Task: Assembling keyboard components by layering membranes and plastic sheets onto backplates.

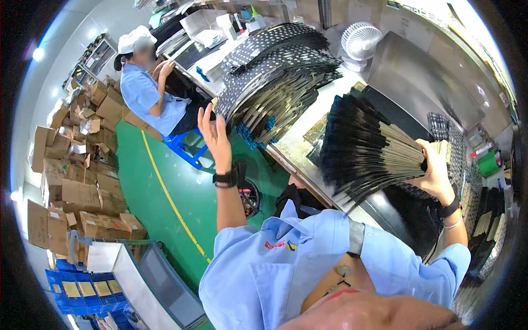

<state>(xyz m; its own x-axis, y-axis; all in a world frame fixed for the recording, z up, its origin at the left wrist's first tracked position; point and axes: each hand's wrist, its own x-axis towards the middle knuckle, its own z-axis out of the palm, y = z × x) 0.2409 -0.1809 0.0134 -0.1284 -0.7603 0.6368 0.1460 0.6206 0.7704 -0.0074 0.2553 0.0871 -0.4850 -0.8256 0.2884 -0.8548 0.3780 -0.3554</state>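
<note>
In my right hand [436,175] is a thick bundle of thin slats [379,151], gripped round its narrow end. The slats are pale and wood-like near my hand and turn black toward the spread far end. My left hand [215,140] is raised off the table's left side, fingers stretched apart, with nothing in it. Beside it on the table rises a large heap of black, white-dotted pieces [275,52], with pale slats and blue ends along its lower side. The bundle hangs over the worktable [291,146], and it hides part of the top.
A white fan [360,44] stands at the back by a metal panel [423,71]. Another person in light blue [148,93] sits on a blue stool [184,151] at the left. Cardboard boxes [82,190] are piled beyond, and a grey-white cart [148,280] stands lower left.
</note>
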